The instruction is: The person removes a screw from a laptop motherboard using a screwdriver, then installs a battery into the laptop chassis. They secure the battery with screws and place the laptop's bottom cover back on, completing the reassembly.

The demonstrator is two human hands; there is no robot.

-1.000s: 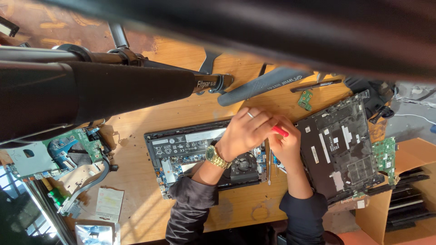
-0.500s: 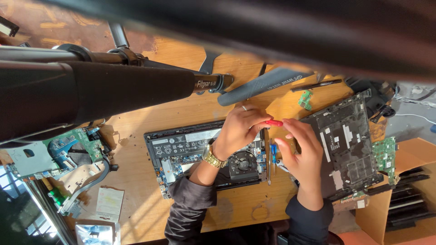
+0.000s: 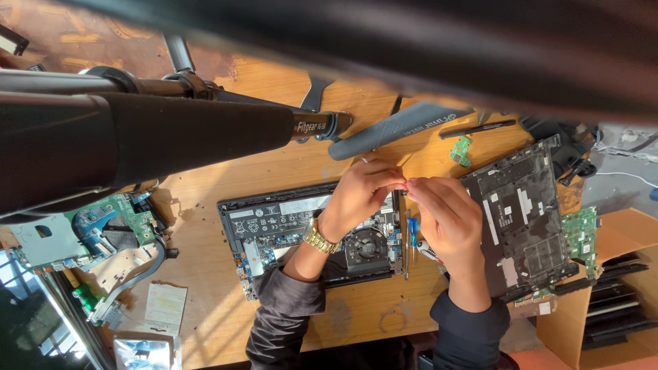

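Observation:
An opened laptop base (image 3: 274, 219) lies on the wooden table, its circuit board and round fan (image 3: 367, 245) exposed. My left hand (image 3: 360, 192), with a gold watch on the wrist, hovers over the base's right end. My right hand (image 3: 445, 212) meets it fingertip to fingertip. Between the fingers of both hands shows the red end of a small screwdriver (image 3: 406, 184); the rest of it is hidden. Under my right hand lies a blue-handled screwdriver (image 3: 412, 229). A black laptop cover panel (image 3: 521, 219) rests just right of my right hand.
A thick black padded pole (image 3: 171, 130) crosses the upper left, close to the camera. Beyond the hands lie a grey tool handle (image 3: 391, 130) and a small green board (image 3: 461, 149). Circuit boards (image 3: 103, 226) pile at left, another green board (image 3: 582, 233) and a cardboard box (image 3: 603, 315) at right.
My right hand has moved up and left to meet my left hand. The red screwdriver end has shifted with it and now sits between the fingertips of both hands.

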